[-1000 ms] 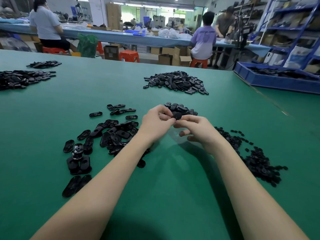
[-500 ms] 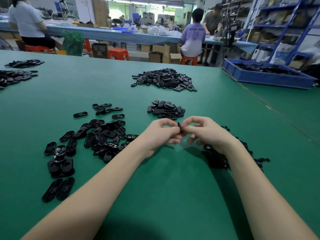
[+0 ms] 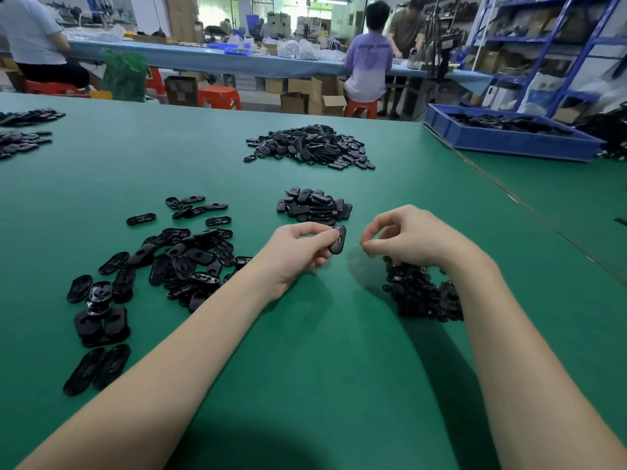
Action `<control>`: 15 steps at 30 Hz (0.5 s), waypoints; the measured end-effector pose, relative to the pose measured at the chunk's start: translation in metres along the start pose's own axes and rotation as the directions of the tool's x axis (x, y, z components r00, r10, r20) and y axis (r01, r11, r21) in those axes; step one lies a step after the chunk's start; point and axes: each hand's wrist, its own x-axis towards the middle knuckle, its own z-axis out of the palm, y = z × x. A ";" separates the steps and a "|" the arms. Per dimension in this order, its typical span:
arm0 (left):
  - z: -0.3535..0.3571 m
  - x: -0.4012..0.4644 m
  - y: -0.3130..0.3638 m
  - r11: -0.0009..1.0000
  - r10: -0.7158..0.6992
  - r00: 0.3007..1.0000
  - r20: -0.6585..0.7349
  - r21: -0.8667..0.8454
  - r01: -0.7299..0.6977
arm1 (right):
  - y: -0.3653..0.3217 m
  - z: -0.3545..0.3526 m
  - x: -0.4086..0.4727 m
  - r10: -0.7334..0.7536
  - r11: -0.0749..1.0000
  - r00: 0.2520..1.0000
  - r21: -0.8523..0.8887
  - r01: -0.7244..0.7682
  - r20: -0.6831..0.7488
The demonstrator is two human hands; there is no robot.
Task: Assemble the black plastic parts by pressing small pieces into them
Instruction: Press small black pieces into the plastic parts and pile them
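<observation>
Black oval part [image 3: 338,239] pinched upright in my left hand [image 3: 298,250], above the green table [image 3: 325,334]. My right hand [image 3: 407,239], fingertips curled together just beside it, may hold 1 small piece; I cannot tell. Best seated squarely, then pressed with the thumb.

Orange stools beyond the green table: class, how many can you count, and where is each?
3. One stool under the seated person at far left, one unoccupied near the boxes, one under the person in the purple shirt. Others may be hidden.
</observation>
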 end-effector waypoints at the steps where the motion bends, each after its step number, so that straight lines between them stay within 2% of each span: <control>1: 0.000 0.000 0.000 1.000 0.000 1.000 -0.004 -0.015 -0.001 | 0.001 -0.004 0.000 0.022 0.996 1.000 -0.084 -0.022 0.000; 4: -0.001 -0.001 -0.001 0.999 0.014 1.000 -0.002 -0.037 -0.014 | 0.005 -0.011 -0.004 0.104 0.965 0.994 -0.248 -0.090 0.042; 8: -0.002 -0.001 -0.001 0.998 0.041 0.999 0.011 -0.054 -0.040 | 0.004 -0.009 -0.005 0.167 0.935 0.980 -0.335 -0.121 0.112; 15: -0.003 -0.001 -0.002 0.995 0.055 0.998 0.009 -0.079 -0.054 | 0.008 0.002 0.000 0.224 0.900 0.970 -0.403 -0.166 0.099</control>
